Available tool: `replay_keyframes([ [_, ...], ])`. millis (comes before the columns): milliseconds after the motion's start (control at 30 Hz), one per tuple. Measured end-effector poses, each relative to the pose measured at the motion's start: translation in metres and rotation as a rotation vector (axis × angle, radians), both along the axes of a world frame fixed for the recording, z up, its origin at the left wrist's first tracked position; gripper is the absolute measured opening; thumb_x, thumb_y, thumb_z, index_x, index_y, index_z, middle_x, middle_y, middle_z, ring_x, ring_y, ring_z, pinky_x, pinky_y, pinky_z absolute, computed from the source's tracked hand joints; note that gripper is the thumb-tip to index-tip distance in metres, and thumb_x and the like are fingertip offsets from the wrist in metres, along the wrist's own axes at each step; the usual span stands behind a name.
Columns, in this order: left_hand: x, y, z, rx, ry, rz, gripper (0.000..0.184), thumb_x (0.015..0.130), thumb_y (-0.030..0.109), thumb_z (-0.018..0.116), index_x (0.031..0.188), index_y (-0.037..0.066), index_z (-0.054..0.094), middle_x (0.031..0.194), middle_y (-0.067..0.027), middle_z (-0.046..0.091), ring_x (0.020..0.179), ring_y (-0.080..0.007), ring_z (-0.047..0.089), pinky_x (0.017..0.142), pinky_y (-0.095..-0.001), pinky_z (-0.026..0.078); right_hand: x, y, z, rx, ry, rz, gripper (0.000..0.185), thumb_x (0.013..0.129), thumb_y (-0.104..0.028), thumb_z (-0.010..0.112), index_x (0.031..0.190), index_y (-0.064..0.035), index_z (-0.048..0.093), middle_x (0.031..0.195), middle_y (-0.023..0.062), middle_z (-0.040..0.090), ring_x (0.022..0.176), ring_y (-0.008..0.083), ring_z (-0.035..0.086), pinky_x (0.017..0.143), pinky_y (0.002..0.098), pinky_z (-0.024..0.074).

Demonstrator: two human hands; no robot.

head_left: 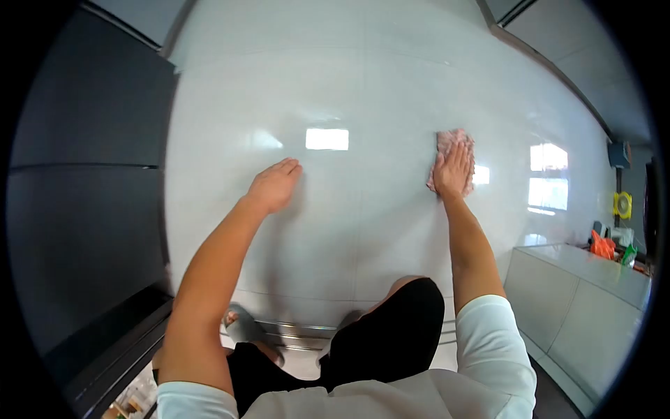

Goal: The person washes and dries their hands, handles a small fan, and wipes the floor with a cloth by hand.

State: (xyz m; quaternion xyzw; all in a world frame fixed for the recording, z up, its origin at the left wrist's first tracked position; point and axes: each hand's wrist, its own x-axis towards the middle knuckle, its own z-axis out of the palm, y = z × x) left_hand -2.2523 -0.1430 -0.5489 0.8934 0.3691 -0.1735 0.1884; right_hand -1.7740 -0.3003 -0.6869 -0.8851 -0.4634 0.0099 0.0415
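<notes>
My right hand (452,170) lies flat on a crumpled pink cloth (458,137), fingers stretched forward and thumb out to the side. The cloth rests on a glossy white tiled floor (363,91) and shows around the fingers and palm. Over on the left, my left hand (275,185) is held near the floor with its fingers stretched out, and no object shows in it. Its palm is turned away from view. I cannot tell whether it touches the tiles.
Dark cabinet fronts (84,167) line the left side. A low white-tiled ledge (558,279) stands at the right, with an orange bag (601,245) and a green packet (629,255) near it. A metal floor track (300,335) runs by my slippered foot (242,327).
</notes>
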Motion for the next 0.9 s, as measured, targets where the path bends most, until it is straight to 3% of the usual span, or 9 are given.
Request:
replay_keyframes([
  [67, -0.018, 0.016, 0.029, -0.003, 0.153, -0.146, 0.060, 0.101, -0.001, 0.055, 0.161, 0.004, 0.051, 0.174, -0.0111, 0.045, 0.162, -0.0259, 0.041, 0.131, -0.0385, 0.040, -0.008, -0.005, -0.011, 0.004, -0.029, 0.135, 0.073, 0.115, -0.043, 0.046, 0.174, -0.0031, 0.031, 0.182, 0.0178, 0.029, 0.170, 0.0338, 0.021, 0.137, 0.0517, 0.0154],
  [267, -0.082, 0.072, 0.066, -0.017, 0.212, 0.033, 0.060, 0.098, -0.002, 0.056, 0.158, 0.001, 0.053, 0.171, -0.0154, 0.048, 0.159, -0.0295, 0.044, 0.129, -0.0408, 0.043, -0.160, 0.053, 0.026, -0.076, 0.213, 0.675, 0.070, 0.111, -0.037, 0.056, 0.170, -0.0032, 0.037, 0.177, 0.0170, 0.038, 0.164, 0.0340, 0.033, 0.135, 0.0516, 0.0245],
  [433, -0.107, 0.089, 0.026, -0.047, 0.165, 0.139, 0.056, 0.097, -0.001, 0.058, 0.153, 0.000, 0.056, 0.166, -0.0162, 0.052, 0.155, -0.0327, 0.048, 0.125, -0.0434, 0.046, -0.308, 0.124, 0.022, -0.123, 0.402, 0.958, 0.068, 0.113, -0.039, 0.051, 0.172, -0.0073, 0.037, 0.179, 0.0119, 0.037, 0.167, 0.0311, 0.030, 0.137, 0.0521, 0.0199],
  [500, -0.105, 0.093, 0.014, -0.070, 0.136, 0.170, 0.057, 0.095, -0.002, 0.059, 0.152, 0.000, 0.057, 0.165, -0.0167, 0.053, 0.154, -0.0339, 0.049, 0.125, -0.0440, 0.046, -0.376, 0.143, -0.012, 0.150, 0.355, 1.028, 0.066, 0.113, -0.041, 0.050, 0.171, -0.0114, 0.042, 0.178, 0.0088, 0.039, 0.167, 0.0291, 0.030, 0.138, 0.0512, 0.0173],
  [567, -0.105, 0.104, -0.008, -0.086, 0.102, 0.148, 0.058, 0.095, -0.002, 0.059, 0.153, 0.001, 0.056, 0.166, -0.0168, 0.052, 0.155, -0.0339, 0.048, 0.126, -0.0438, 0.045, -0.404, 0.174, 0.003, 0.118, 0.327, 0.988, 0.064, 0.112, -0.040, 0.051, 0.168, -0.0109, 0.045, 0.176, 0.0104, 0.042, 0.165, 0.0308, 0.033, 0.137, 0.0519, 0.0205],
  [700, -0.098, 0.117, -0.063, 0.029, 0.009, 0.144, 0.063, 0.096, -0.002, 0.057, 0.158, 0.001, 0.052, 0.169, -0.0174, 0.048, 0.157, -0.0339, 0.046, 0.129, -0.0437, 0.042, -0.346, 0.200, -0.006, 0.093, 0.306, 0.672, 0.060, 0.111, -0.038, 0.051, 0.164, -0.0092, 0.051, 0.171, 0.0140, 0.047, 0.162, 0.0339, 0.037, 0.135, 0.0545, 0.0229],
  [767, -0.082, 0.129, -0.084, 0.076, -0.043, 0.145, 0.065, 0.096, -0.004, 0.055, 0.161, -0.001, 0.050, 0.170, -0.0195, 0.047, 0.158, -0.0351, 0.044, 0.130, -0.0440, 0.041, -0.259, 0.193, 0.012, 0.052, 0.377, 0.399, 0.059, 0.110, -0.034, 0.051, 0.162, -0.0072, 0.053, 0.170, 0.0163, 0.048, 0.162, 0.0355, 0.037, 0.135, 0.0546, 0.0231],
  [833, -0.061, 0.136, -0.103, 0.130, -0.103, 0.157, 0.067, 0.096, -0.007, 0.053, 0.163, -0.003, 0.047, 0.170, -0.0215, 0.046, 0.159, -0.0363, 0.043, 0.130, -0.0443, 0.040, -0.159, 0.164, -0.013, 0.165, 0.184, 0.258, 0.059, 0.109, -0.033, 0.050, 0.161, -0.0049, 0.054, 0.168, 0.0194, 0.051, 0.161, 0.0383, 0.038, 0.135, 0.0548, 0.0231],
  [900, -0.045, 0.140, -0.120, 0.202, -0.165, 0.237, 0.065, 0.098, -0.002, 0.056, 0.162, -0.001, 0.049, 0.173, -0.0181, 0.044, 0.160, -0.0358, 0.042, 0.131, -0.0443, 0.039, -0.070, 0.135, 0.006, 0.012, 0.129, 0.076, 0.067, 0.113, -0.039, 0.043, 0.171, -0.0053, 0.041, 0.176, 0.0219, 0.039, 0.166, 0.0382, 0.030, 0.137, 0.0510, 0.0166],
])
